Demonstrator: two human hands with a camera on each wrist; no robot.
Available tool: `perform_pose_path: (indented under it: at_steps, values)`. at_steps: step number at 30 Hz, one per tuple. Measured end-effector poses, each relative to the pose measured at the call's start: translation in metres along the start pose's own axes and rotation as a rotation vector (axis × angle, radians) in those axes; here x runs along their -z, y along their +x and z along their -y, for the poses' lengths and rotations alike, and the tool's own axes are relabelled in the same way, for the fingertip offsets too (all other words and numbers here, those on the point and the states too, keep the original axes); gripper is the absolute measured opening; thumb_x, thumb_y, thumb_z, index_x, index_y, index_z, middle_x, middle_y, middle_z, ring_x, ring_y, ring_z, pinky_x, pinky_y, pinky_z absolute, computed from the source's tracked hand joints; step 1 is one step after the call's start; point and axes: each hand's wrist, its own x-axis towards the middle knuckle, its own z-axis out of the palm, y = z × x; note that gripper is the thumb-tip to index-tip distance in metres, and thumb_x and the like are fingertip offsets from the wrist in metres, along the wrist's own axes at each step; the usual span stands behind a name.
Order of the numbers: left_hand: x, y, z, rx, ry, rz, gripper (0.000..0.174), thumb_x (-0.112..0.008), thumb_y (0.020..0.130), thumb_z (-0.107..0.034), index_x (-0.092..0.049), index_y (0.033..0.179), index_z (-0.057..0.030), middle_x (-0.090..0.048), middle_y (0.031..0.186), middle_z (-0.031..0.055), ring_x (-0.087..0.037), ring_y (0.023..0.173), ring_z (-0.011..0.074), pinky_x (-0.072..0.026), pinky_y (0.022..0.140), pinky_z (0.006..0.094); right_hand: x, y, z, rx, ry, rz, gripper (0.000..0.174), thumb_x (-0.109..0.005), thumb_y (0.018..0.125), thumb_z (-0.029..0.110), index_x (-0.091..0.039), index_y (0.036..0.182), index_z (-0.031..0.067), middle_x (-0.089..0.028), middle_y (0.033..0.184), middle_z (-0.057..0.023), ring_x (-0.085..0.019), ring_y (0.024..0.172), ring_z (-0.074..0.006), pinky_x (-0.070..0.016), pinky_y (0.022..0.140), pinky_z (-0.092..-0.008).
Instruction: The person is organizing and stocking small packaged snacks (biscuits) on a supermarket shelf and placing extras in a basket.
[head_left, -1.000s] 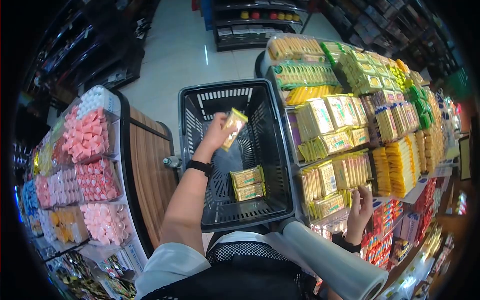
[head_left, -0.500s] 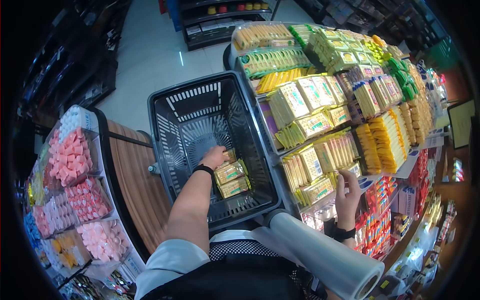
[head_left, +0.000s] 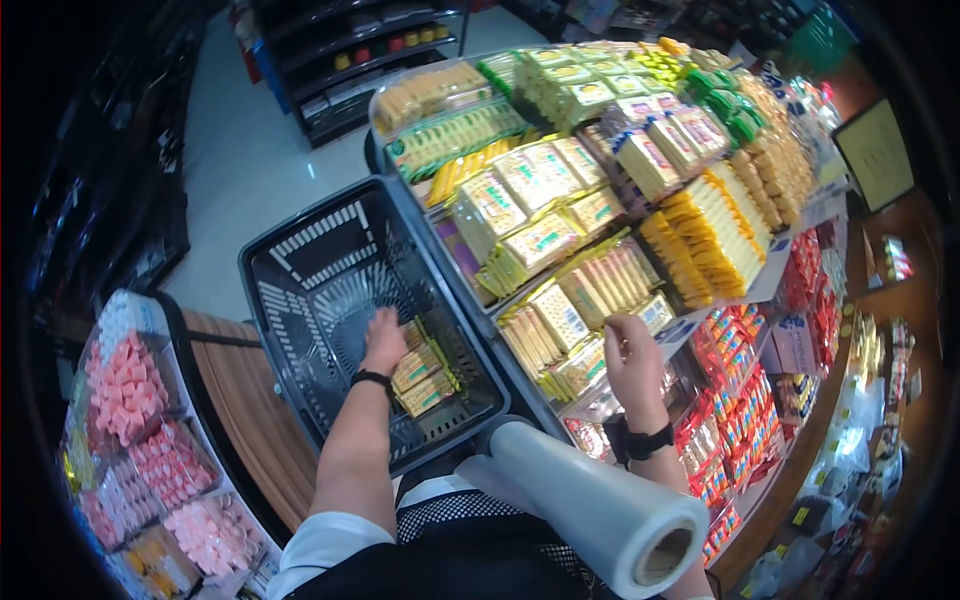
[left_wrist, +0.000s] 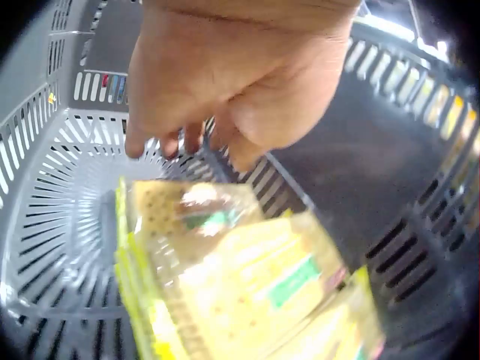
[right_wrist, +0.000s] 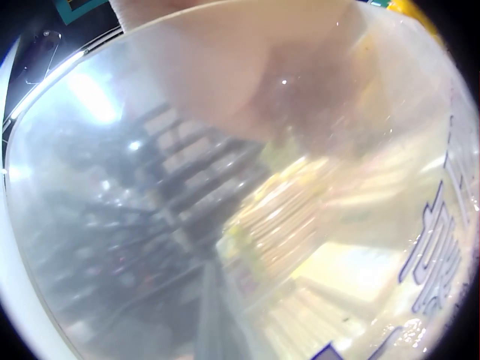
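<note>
My left hand is inside a dark grey shopping basket, just past the cracker packs lying in it. In the left wrist view, its loosely bent fingers hang above the nearest clear-and-yellow cracker pack, with nothing between them. My right hand hovers over the front bin of cracker packs, fingers loosely bent and holding nothing visible. Through clear plastic, the right wrist view shows only a blurred part of that hand.
A roll of clear plastic lies across my front, near the right forearm. Stepped bins of wrapped snacks adjoin the basket's right side. Pink sweets fill boxes on the wood-sided stand at left. Dark shelves stand behind.
My left hand has lowered a cracker pack into the basket beside the others and let it go. The right hand stays by the bins, its fingers more bent. The view has swung right.
</note>
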Motion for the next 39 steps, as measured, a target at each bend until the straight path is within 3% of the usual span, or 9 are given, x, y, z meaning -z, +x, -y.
perform_pose_path:
  at_steps: [2,4,8,12,15,27,33,38,39]
  values:
    - [0.022,0.018,-0.004,-0.179,-0.203,-0.499,0.034,-0.058,0.086,0.002,-0.059,0.120,-0.0032,-0.056,0.121,0.0196,-0.052,0.117,0.0385,-0.0411,0.103,0.0426,-0.005,0.001,0.001,-0.006,-0.014,-0.013,0.010,-0.064,0.089,0.003,-0.064,0.099,0.0022,-0.064,0.086,-0.0153,-0.066,0.074,-0.0289,-0.0515,0.067,-0.0364]
    - [0.084,0.006,-0.069,-0.233,-0.316,-0.690,0.025,-0.060,0.087,0.000,-0.060,0.112,-0.0008,-0.058,0.109,0.0167,-0.054,0.110,0.0364,-0.0424,0.098,0.0425,-0.005,0.003,0.001,-0.031,-0.005,-0.041,0.011,-0.063,0.088,0.003,-0.063,0.099,0.0033,-0.063,0.088,-0.0151,-0.065,0.078,-0.0317,-0.0513,0.069,-0.0396]
    - [0.143,-0.024,-0.190,-0.690,-0.379,-0.493,0.021,-0.066,0.085,-0.003,-0.064,0.105,-0.0040,-0.060,0.109,0.0132,-0.057,0.108,0.0330,-0.0462,0.094,0.0401,-0.017,0.012,-0.002,0.052,-0.049,-0.109,0.013,-0.061,0.086,0.000,-0.061,0.099,0.0025,-0.059,0.092,-0.0164,-0.061,0.086,-0.0373,-0.0497,0.073,-0.0448]
    - [0.105,-0.015,-0.280,-1.173,-0.172,-0.129,0.041,-0.074,0.076,-0.003,-0.062,0.114,-0.0071,-0.061,0.117,0.0128,-0.057,0.110,0.0326,-0.0477,0.095,0.0421,-0.010,0.016,-0.004,0.061,-0.079,-0.120,0.013,-0.061,0.081,0.000,-0.059,0.094,0.0006,-0.055,0.092,-0.0184,-0.058,0.088,-0.0386,-0.0499,0.075,-0.0463]
    - [0.064,0.007,-0.309,-1.364,0.060,-0.139,0.046,-0.066,0.075,-0.002,-0.058,0.121,-0.0043,-0.059,0.124,0.0133,-0.053,0.121,0.0321,-0.0445,0.101,0.0421,-0.011,0.018,-0.002,0.057,-0.094,-0.042,0.015,-0.062,0.078,0.001,-0.059,0.092,0.0004,-0.053,0.094,-0.0181,-0.057,0.093,-0.0369,-0.0502,0.080,-0.0453]
    - [0.059,0.018,-0.305,-1.319,0.461,-0.076,0.025,-0.060,0.079,-0.006,-0.058,0.104,-0.0056,-0.058,0.109,0.0109,-0.055,0.107,0.0297,-0.0443,0.096,0.0408,-0.018,0.027,0.002,0.063,-0.126,-0.047,0.016,-0.062,0.079,0.004,-0.054,0.092,0.0003,-0.052,0.096,-0.0182,-0.055,0.096,-0.0362,-0.0490,0.083,-0.0447]
    - [0.126,-0.015,-0.306,-1.155,0.001,0.075,0.040,-0.077,0.071,-0.007,-0.058,0.107,-0.0067,-0.062,0.101,0.0117,-0.061,0.096,0.0328,-0.0504,0.087,0.0418,-0.014,0.028,0.016,0.082,-0.174,-0.135,0.048,-0.073,0.081,0.017,-0.055,0.124,0.0038,-0.057,0.115,-0.0173,-0.053,0.113,-0.0348,-0.0422,0.097,-0.0434]
    - [0.141,-0.028,-0.282,-1.045,-0.286,0.158,0.061,-0.082,0.074,-0.005,-0.054,0.128,-0.0083,-0.062,0.113,0.0101,-0.063,0.104,0.0257,-0.0515,0.091,0.0344,-0.012,0.026,0.002,0.141,-0.029,-0.017,0.047,-0.075,0.083,0.021,-0.056,0.122,0.0032,-0.061,0.111,-0.0159,-0.058,0.108,-0.0352,-0.0468,0.092,-0.0435]
    - [0.137,-0.032,-0.279,-0.885,-0.649,0.171,0.067,-0.082,0.074,-0.003,-0.050,0.133,-0.0080,-0.060,0.118,0.0098,-0.062,0.107,0.0229,-0.0517,0.091,0.0337,-0.013,0.023,0.005,0.092,0.052,-0.036,0.046,-0.075,0.084,0.022,-0.056,0.122,0.0020,-0.061,0.111,-0.0173,-0.060,0.106,-0.0370,-0.0483,0.090,-0.0430]
